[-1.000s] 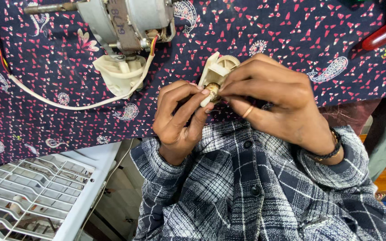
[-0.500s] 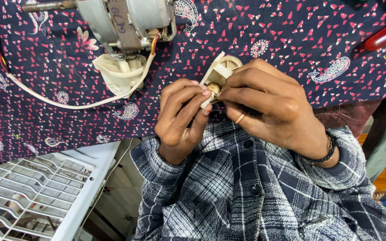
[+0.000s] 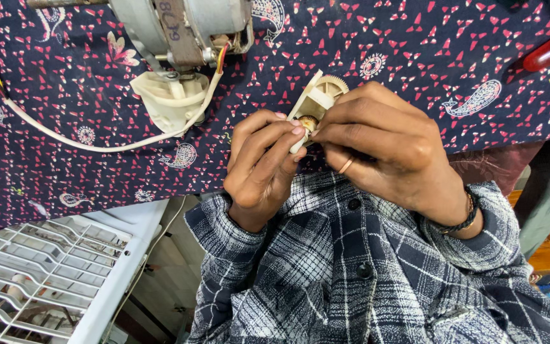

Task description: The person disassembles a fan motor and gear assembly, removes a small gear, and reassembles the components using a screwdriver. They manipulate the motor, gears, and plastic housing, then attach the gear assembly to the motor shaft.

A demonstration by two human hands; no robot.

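Hands meet over patterned cloth (image 3: 415,51): right hand (image 3: 383,143) grips a cream gear housing (image 3: 316,102) steady while left hand (image 3: 263,159) pinches its small brass part (image 3: 307,122); fan motor (image 3: 179,25) lies at 11 o'clock.

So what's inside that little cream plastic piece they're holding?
The cream plastic housing shows a tan toothed gear at its top and a small brass-coloured part lower down. The left hand and right hand cover the rest.
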